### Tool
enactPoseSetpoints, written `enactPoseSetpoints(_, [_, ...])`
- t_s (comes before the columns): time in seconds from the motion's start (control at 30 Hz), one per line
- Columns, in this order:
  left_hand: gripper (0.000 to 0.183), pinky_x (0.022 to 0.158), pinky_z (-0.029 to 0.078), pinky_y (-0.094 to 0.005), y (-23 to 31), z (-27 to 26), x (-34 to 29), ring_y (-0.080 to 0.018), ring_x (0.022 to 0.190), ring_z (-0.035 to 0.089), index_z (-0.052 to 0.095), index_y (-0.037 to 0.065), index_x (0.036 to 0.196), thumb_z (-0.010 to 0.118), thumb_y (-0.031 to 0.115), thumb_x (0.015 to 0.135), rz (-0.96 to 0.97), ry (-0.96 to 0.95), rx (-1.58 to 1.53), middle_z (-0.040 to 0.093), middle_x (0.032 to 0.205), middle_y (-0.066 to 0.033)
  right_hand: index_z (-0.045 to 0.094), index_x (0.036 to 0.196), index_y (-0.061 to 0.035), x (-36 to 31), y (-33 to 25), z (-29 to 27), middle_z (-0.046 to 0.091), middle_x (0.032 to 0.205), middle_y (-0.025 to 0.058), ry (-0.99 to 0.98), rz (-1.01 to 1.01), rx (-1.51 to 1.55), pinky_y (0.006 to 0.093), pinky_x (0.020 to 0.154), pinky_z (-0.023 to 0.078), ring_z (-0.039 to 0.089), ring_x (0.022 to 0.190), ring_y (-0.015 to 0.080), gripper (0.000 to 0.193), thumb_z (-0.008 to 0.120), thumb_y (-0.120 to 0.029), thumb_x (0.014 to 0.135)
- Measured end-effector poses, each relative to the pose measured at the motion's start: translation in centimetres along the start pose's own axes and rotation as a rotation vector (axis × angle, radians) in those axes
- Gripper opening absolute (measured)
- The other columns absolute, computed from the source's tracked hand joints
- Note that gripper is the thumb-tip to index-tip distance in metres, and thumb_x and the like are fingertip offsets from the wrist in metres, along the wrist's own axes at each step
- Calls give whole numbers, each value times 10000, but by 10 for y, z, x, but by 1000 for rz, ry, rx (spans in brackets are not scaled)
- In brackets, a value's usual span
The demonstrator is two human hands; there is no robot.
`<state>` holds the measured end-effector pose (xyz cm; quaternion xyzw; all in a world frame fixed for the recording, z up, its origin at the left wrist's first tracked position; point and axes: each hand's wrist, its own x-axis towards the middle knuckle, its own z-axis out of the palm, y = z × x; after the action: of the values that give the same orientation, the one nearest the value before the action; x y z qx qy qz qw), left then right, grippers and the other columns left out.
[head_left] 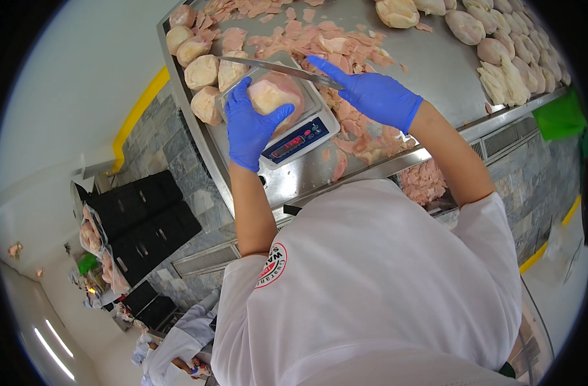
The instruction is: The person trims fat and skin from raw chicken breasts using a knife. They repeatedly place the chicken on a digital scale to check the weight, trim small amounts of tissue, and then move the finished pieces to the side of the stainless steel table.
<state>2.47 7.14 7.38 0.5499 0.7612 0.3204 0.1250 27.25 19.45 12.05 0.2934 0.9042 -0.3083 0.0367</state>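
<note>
Round meat piece (278,95) on a digital scale (330,123), cupped by a gloved hand

It sits on the scale's platform, near the left side of a stainless-steel table (429,61). The left hand (252,132), in a blue glove, is curved around the piece's near left side — thumb spread well apart from the fingers, both against the meat. The right hand (379,98), gloved alike, is closed around the handle end of a long knife (268,65), its index finger stretched out by the blade. That blade points left, across the far part of the scale.

Pale rounded pieces (201,72) line the table's left edge; thin pink trimmings (345,48) lie scattered beyond and beside the scale — more whole pieces (519,35) crowd the far right.
</note>
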Motion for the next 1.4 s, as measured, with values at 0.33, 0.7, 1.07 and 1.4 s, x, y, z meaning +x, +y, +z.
enactPoseSetpoints(0.33, [953, 1046, 416, -470, 3, 7, 0, -385, 1207, 520, 504, -20, 1334, 928, 421, 604, 14, 36, -9, 559, 1280, -213, 154, 1601, -375, 45, 5, 27, 628, 859, 153, 16, -131, 8, 387, 620, 534, 625, 635, 233, 690, 360, -102, 1002])
enactPoseSetpoints(0.7, [927, 1024, 443, -463, 1, 12, -8, -367, 1198, 545, 531, -10, 1323, 932, 429, 612, -86, 174, 26, 566, 1276, -213, 111, 1619, -340, -4, 16, 41, 511, 651, 95, -111, 73, 336, 353, 539, 496, 472, 501, 164, 843, 434, 2, 919])
enactPoseSetpoints(1.07, [955, 1005, 457, -476, 0, 12, -6, -394, 1173, 559, 533, -21, 1314, 936, 450, 588, -55, 136, 52, 563, 1269, -235, 160, 1607, -360, 41, -15, 31, 676, 948, 213, -56, -18, 321, 391, 608, 549, 662, 684, 267, 749, 389, -76, 952])
enactPoseSetpoints(1.4, [942, 1003, 461, -460, -1, 15, -5, -378, 1164, 576, 550, -35, 1289, 944, 447, 581, -69, 157, 92, 599, 1239, -232, 178, 1608, -316, 60, -30, 27, 660, 1140, 251, -30, -32, 243, 451, 719, 561, 697, 820, 346, 716, 455, -174, 963])
